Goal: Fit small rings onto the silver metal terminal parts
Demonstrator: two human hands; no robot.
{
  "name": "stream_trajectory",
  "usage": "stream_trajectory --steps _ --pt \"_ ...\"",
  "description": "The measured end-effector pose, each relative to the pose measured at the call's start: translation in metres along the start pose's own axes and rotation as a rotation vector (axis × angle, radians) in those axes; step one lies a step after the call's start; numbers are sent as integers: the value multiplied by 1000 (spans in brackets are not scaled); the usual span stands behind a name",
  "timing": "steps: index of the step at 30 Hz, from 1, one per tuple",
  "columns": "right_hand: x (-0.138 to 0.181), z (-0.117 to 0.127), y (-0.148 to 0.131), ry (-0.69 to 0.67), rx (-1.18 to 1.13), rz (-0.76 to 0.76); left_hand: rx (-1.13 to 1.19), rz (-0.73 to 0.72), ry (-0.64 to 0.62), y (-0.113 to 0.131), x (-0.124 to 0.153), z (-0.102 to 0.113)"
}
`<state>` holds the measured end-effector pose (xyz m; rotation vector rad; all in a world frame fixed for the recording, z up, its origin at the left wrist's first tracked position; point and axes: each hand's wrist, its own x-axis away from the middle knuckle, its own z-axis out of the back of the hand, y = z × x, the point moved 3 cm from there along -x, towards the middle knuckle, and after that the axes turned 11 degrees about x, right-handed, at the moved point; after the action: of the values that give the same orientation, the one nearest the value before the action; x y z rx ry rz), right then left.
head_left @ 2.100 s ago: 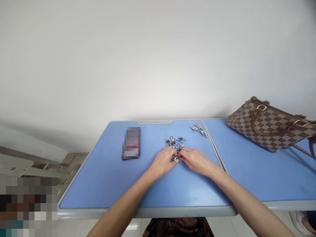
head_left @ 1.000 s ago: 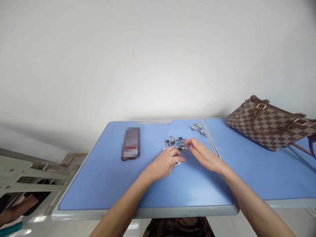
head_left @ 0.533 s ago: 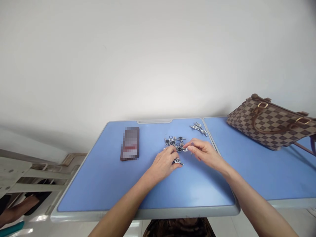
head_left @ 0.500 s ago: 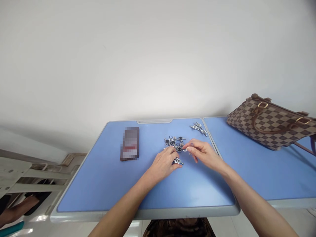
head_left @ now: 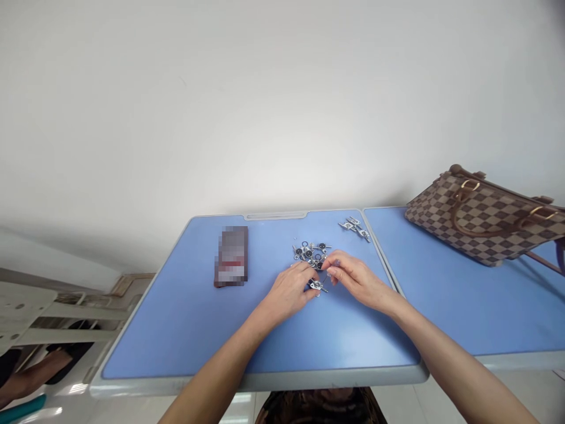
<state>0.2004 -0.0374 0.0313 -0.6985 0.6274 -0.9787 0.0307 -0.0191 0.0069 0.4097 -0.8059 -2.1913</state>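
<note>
Left hand [head_left: 289, 288]: palm down, fingers curved forward and down; fingertips at the near edge of the metal cluster. Whether they grip anything cannot be told.

Right hand [head_left: 357, 281]: thumb and fingertips pressed together in a pinch, just beside the left hand's fingers. Whatever lies between the fingertips is too small to make out.

Zinc-plated metal fitting [head_left: 316, 286]: lying on the tabletop directly between the hands, just below the pinch and touching the left hand's fingers.

Pile of small metal fittings [head_left: 308, 252]: loose mix of plates, dark washers and rings, just beyond the grip; its near edge runs under both hands.

Row of metal brackets [head_left: 354, 229]: small overlapping group, farther beyond the grip and to its right, near the table's far edge.

Blue folding table [head_left: 154, 335]: grey-rimmed top under the hands and all the metal parts.

Second blue table [head_left: 463, 318]: abutting on the right of the grip.

Dark rectangular item [head_left: 231, 257]: flat on the tabletop, well left of the grip; blurred.

Checked brown handbag [head_left: 481, 221]: gold-toned fittings, brown handles; on the second table, well right of the grip.
</note>
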Motion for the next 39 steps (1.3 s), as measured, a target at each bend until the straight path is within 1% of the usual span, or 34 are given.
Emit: stream_trajectory --steps 5,8,12,14,20,24,26,29,32,35,39 --pt "0 0 -4 -9 49 11 -1 -2 3 -1 0 0" --pt "1 -4 -1 -3 79 2 -7 -12 7 -2 0 -1" --pt "2 -7 6 132 12 -45 7 -25 10 -2 1 -1" --pt "2 -6 5 166 23 -22 18 -18 10 -2 0 -2" --pt "1 -6 -3 99 161 93 19 -16 11 -3 -1 -2" --pt "1 -9 -1 170 235 115 -11 -17 10 -3 -1 -3" --pt "1 -9 0 180 226 116 -3 -19 13 -3 -1 -3" --pt "1 -10 -3 142 213 160 16 -26 19 -3 -1 -3" --pt "1 -10 -5 144 248 196 9 -27 23 -3 -1 -3" --pt "1 -11 -4 166 252 177 13 -18 22 -3 -1 -3" --pt "1 -12 -4 114 159 146 37 -3 19 -2 -1 -2"
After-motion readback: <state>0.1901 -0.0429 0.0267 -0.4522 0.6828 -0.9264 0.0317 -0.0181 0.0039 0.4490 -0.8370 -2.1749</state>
